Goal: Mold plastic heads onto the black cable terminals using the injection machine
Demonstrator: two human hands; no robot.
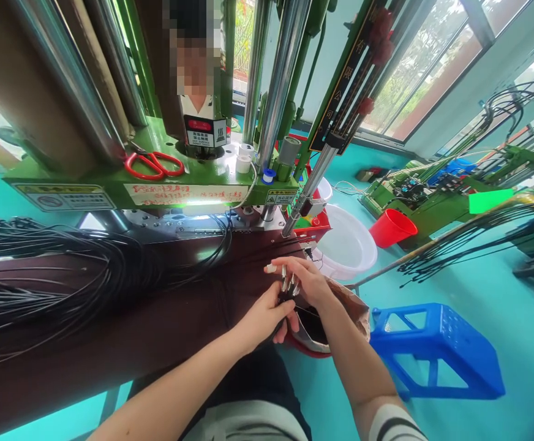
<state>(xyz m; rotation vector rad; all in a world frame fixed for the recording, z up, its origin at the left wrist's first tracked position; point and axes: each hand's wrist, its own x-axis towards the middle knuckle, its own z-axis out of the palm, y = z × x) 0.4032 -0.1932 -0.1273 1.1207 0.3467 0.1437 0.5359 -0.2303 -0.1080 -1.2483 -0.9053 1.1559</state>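
My left hand point(267, 313) is closed round a small bunch of black cables, just below their ends. Silvery metal plugs point(291, 284) stick up from that grip. My right hand point(312, 283) curls round the plugs from the right, its index finger reaching past them. A white covering point(271, 268) sits on that fingertip. Both hands meet beside the dark table's right edge, above a paper-lined container point(356, 312). Overlapping fingers partly hide the cables.
A large bundle of black cables point(78, 275) lies on the brown table point(157, 343). Behind stands a green press point(111, 196) with red-handled scissors point(154, 165) on it. A blue stool point(464, 349), white basin point(347, 245) and red bucket point(392, 229) are at right. A person is behind the press.
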